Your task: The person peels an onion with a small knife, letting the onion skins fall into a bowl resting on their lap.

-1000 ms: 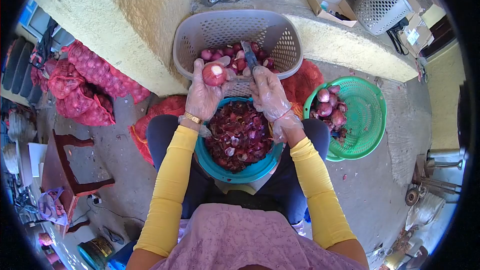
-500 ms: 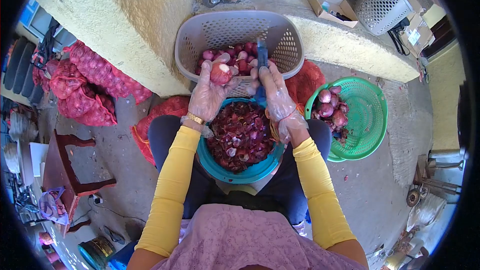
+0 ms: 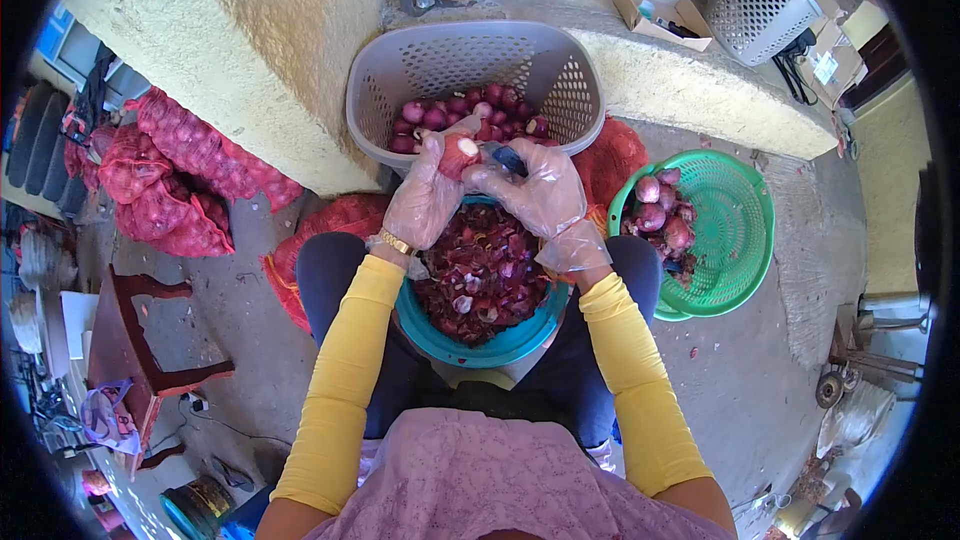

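1 onion (image 3: 459, 154) clasped in left hand (image 3: 422, 202), blue tool (image 3: 510, 160) gripped in right hand (image 3: 545, 192). Loose plastic gloves (image 3: 576, 249) could slip; tool might nick left hand.

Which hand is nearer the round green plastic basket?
Right. The gloved right hand is left of the round green plastic basket, apart from it; the gloved left hand is farther left, holding a round red onion.

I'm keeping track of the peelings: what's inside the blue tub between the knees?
The blue tub holds a heap of dark red onion skins, with some paler pieces on top. The heap covers the bottom, so whatever lies underneath can't be seen.
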`<action>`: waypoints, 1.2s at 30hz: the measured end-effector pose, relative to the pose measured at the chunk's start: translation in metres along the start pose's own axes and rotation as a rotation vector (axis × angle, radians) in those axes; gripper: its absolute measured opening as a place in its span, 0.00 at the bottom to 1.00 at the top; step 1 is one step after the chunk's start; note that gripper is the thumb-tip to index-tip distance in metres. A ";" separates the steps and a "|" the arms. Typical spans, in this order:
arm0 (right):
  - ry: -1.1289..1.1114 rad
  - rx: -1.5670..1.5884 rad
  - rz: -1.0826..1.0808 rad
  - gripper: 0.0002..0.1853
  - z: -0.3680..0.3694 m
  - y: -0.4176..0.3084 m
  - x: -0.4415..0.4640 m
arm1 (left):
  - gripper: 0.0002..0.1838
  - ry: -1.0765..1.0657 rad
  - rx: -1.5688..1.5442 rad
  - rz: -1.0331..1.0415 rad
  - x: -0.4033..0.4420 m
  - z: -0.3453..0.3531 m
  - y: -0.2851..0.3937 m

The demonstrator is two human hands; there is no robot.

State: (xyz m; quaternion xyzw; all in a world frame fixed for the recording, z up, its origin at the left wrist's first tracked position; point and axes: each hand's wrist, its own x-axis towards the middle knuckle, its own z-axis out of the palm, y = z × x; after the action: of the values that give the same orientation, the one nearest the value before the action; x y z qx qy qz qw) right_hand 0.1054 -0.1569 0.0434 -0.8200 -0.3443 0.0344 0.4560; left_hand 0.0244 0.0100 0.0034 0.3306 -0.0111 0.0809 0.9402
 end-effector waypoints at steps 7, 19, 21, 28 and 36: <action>-0.028 -0.127 -0.055 0.26 0.004 0.006 0.002 | 0.33 0.048 -0.014 -0.006 -0.003 0.014 0.001; -0.035 -0.066 -0.161 0.24 0.013 0.010 0.003 | 0.32 -0.067 -0.085 -0.029 -0.003 -0.006 -0.003; -0.018 -0.041 -0.196 0.23 0.013 0.010 0.003 | 0.32 -0.065 -0.132 -0.020 -0.003 -0.002 -0.005; -0.128 -0.111 -0.343 0.19 0.009 0.018 0.004 | 0.32 0.002 -0.184 -0.035 -0.005 -0.006 -0.003; -0.209 -0.186 -0.440 0.23 0.008 0.012 -0.005 | 0.30 0.159 -0.115 0.010 -0.002 -0.011 0.005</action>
State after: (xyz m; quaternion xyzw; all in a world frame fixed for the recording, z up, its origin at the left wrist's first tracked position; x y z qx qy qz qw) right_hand 0.1055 -0.1583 0.0282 -0.7558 -0.5613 -0.0131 0.3370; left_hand 0.0214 0.0204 -0.0025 0.2686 0.0574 0.1108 0.9551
